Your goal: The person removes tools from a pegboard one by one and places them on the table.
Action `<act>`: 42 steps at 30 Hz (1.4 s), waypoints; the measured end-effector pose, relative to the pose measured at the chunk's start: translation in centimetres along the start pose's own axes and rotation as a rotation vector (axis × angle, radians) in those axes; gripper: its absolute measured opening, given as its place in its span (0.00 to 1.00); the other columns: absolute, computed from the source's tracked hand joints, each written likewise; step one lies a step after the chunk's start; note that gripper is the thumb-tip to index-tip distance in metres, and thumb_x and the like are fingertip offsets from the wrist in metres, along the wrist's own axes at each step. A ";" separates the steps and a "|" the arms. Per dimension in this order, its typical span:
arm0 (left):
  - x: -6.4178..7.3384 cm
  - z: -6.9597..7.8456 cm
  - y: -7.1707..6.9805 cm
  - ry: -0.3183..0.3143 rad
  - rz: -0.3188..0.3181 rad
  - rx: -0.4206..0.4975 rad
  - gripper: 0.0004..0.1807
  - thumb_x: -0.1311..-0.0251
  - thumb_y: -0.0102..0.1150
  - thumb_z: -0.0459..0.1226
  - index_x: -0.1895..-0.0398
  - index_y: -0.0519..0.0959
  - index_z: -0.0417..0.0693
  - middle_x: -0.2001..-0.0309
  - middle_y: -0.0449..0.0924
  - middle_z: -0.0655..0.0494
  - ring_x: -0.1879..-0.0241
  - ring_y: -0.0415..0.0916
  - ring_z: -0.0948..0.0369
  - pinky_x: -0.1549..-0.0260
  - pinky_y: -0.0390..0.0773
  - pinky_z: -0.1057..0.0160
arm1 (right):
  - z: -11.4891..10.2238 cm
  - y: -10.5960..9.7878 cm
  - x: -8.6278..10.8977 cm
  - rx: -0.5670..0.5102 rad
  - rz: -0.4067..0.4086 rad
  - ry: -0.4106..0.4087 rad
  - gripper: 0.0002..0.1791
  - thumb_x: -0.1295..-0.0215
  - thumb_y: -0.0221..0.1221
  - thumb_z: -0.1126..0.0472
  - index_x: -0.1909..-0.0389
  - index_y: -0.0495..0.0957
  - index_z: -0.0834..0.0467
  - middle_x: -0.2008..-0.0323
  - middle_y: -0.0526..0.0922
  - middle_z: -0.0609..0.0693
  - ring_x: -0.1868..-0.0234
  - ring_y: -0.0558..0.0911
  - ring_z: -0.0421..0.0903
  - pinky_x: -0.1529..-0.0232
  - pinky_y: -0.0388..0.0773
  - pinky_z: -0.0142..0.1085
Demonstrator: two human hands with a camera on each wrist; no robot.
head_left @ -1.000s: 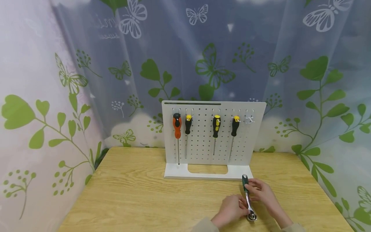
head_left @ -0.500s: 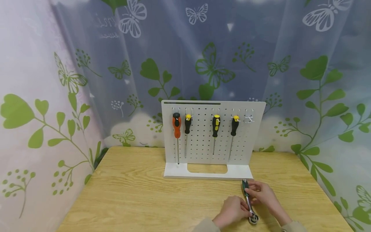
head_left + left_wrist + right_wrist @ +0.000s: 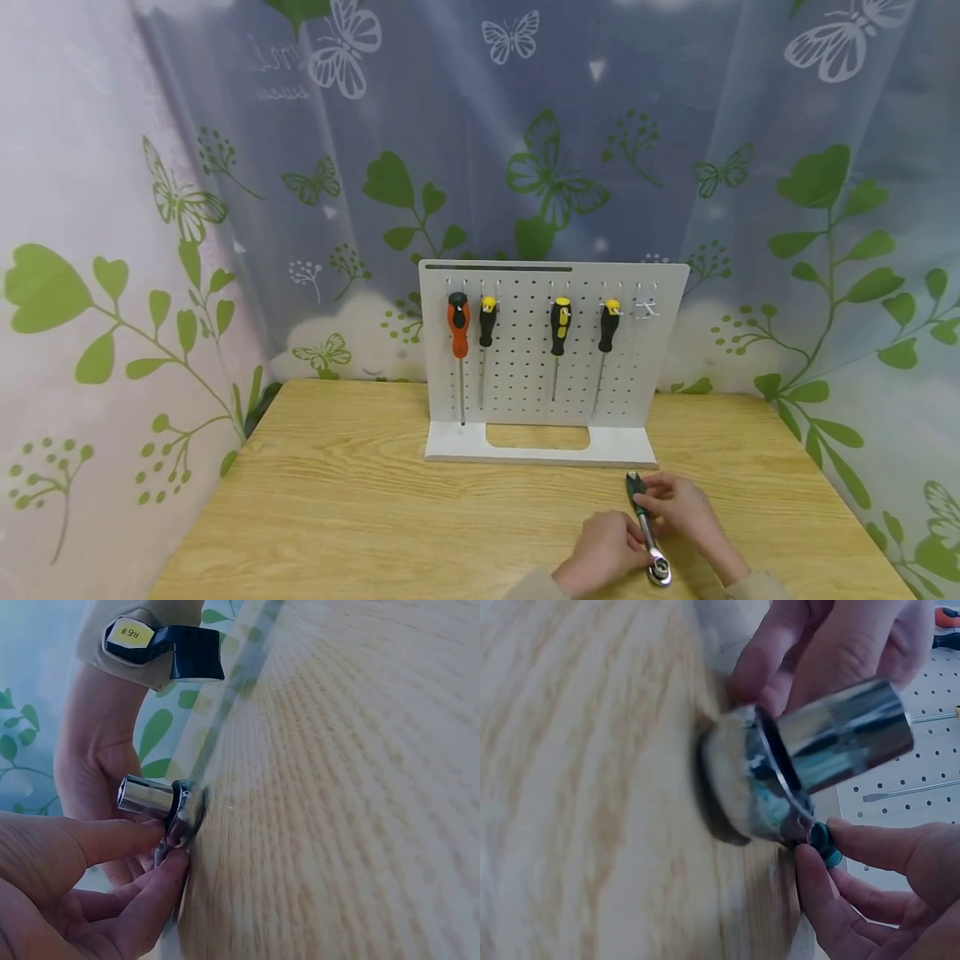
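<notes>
A ratchet wrench (image 3: 648, 533) with a dark green handle lies at the table's right side, its handle toward the pegboard. From its round head juts a chrome socket (image 3: 146, 796), also large in the right wrist view. The left hand (image 3: 606, 552) pinches the shaft close to the head between thumb and fingertips. Farther up, the right hand (image 3: 681, 510) holds the green handle with thumb and fingers. In the right wrist view the ratchet head (image 3: 757, 780) is down at the wood, socket pointing away from the table.
A white pegboard stand (image 3: 525, 375) is behind the hands. On it hang an orange-and-black screwdriver (image 3: 459, 327) and several yellow-and-black screwdrivers (image 3: 559, 329). A bare hook (image 3: 647, 309) sits at its upper right. Printed curtains (image 3: 480, 167) surround the wooden table (image 3: 360, 500).
The ratchet wrench has shifted a little toward the person and away from the pegboard stand. Both hands have moved slightly with it, keeping their grips.
</notes>
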State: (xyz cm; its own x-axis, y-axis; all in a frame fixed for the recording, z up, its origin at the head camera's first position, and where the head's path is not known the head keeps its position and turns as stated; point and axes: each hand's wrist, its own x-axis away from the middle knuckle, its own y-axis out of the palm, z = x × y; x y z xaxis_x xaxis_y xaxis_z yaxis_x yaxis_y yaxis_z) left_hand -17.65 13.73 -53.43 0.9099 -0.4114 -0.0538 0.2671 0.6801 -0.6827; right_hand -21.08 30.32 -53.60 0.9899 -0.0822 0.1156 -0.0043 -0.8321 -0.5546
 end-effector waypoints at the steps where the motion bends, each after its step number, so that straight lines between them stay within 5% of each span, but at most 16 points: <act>1: 0.0 0.0 0.0 0.006 0.004 -0.001 0.07 0.50 0.79 0.39 0.73 0.87 0.51 0.81 0.82 0.68 0.80 0.70 0.78 0.77 0.67 0.80 | 0.0 0.0 0.0 0.027 0.006 -0.008 0.21 0.39 0.69 0.66 0.48 0.78 0.73 0.61 0.86 0.61 0.66 0.84 0.48 0.73 0.87 0.38; 7: 0.1 -0.1 0.0 -0.002 0.005 0.019 0.07 0.47 0.76 0.40 0.73 0.86 0.50 0.80 0.82 0.67 0.79 0.71 0.77 0.77 0.68 0.80 | -0.1 -0.2 0.0 0.125 0.015 -0.066 0.25 0.40 0.70 0.64 0.45 0.77 0.72 0.61 0.86 0.59 0.57 0.85 0.56 0.73 0.86 0.38; 18: -0.6 -1.3 -0.7 0.035 0.012 0.101 0.03 0.40 0.68 0.36 0.67 0.87 0.47 0.75 0.85 0.66 0.75 0.74 0.77 0.74 0.73 0.79 | -0.3 -0.5 0.3 0.038 -0.015 -0.022 0.26 0.39 0.69 0.66 0.42 0.75 0.73 0.58 0.84 0.62 0.57 0.85 0.55 0.72 0.88 0.40; 31: -1.7 -2.5 -2.6 0.046 0.064 0.354 0.07 0.34 0.63 0.33 0.56 0.87 0.43 0.64 0.87 0.63 0.74 0.78 0.76 0.76 0.77 0.77 | -0.8 -1.9 0.4 -0.008 0.009 -0.069 0.23 0.30 0.61 0.66 0.39 0.72 0.73 0.55 0.81 0.66 0.66 0.85 0.50 0.71 0.87 0.39; 39: -3.2 -3.8 -4.5 0.110 0.122 0.311 0.09 0.29 0.60 0.37 0.51 0.86 0.46 0.56 0.87 0.58 0.61 0.83 0.70 0.61 0.80 0.76 | -2.7 -3.6 -0.7 -0.043 0.021 -0.196 0.24 0.25 0.58 0.62 0.36 0.70 0.72 0.49 0.78 0.70 0.61 0.86 0.56 0.67 0.89 0.41; 42: -3.7 -4.1 -5.3 0.132 0.148 0.308 0.12 0.27 0.57 0.38 0.48 0.84 0.45 0.52 0.86 0.54 0.56 0.84 0.64 0.56 0.81 0.73 | -3.6 -4.1 -1.4 -0.052 0.036 -0.270 0.23 0.24 0.56 0.61 0.35 0.71 0.70 0.49 0.78 0.70 0.61 0.86 0.48 0.65 0.89 0.42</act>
State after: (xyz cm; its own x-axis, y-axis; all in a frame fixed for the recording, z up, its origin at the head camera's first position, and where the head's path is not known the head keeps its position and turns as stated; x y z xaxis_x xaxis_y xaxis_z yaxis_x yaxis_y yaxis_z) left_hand -23.77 9.10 -52.60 0.9022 -0.3564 -0.2429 0.2375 0.8806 -0.4100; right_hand -22.92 31.88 -48.45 0.9909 0.0309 -0.1308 -0.0406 -0.8588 -0.5107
